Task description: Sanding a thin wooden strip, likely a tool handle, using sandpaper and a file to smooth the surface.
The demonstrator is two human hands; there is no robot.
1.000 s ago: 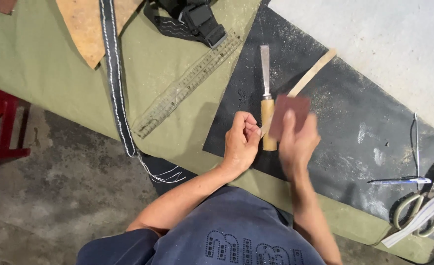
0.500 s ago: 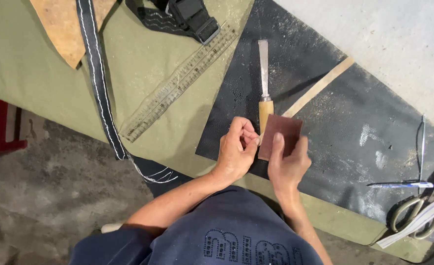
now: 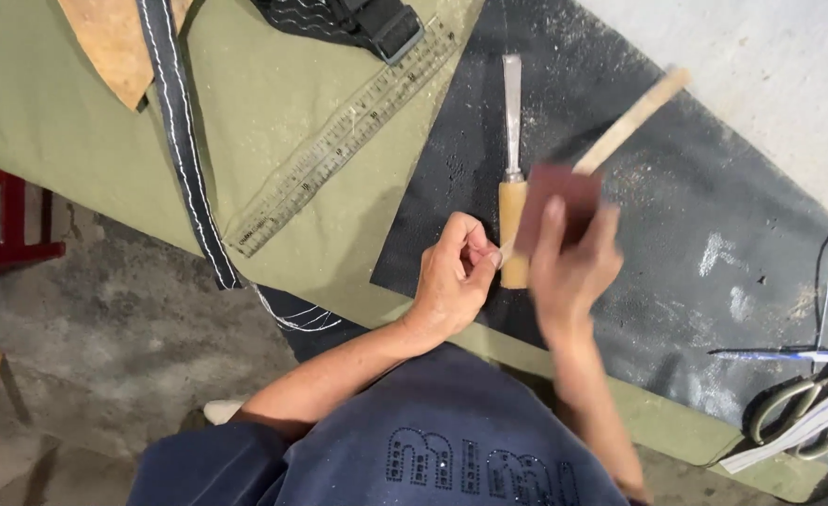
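Fingers of left hand (image 3: 451,281) pinch wooden strip (image 3: 625,122) end; right hand (image 3: 569,267) fingers press reddish sandpaper (image 3: 559,192) onto it, chisel (image 3: 511,169) just behind.

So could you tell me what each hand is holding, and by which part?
The left hand pinches the near end of a thin wooden strip. The right hand presses a reddish-brown abrasive sheet around its middle.

A thin, pale wooden stick (image 3: 620,126) slants up to the right over the black mat. The left hand (image 3: 451,281) pinches its near end. The right hand (image 3: 569,272) presses a small, dark red-brown piece of sandpaper (image 3: 559,206) around its middle. The paper looks blurry. Just beside the stick lies a chisel.
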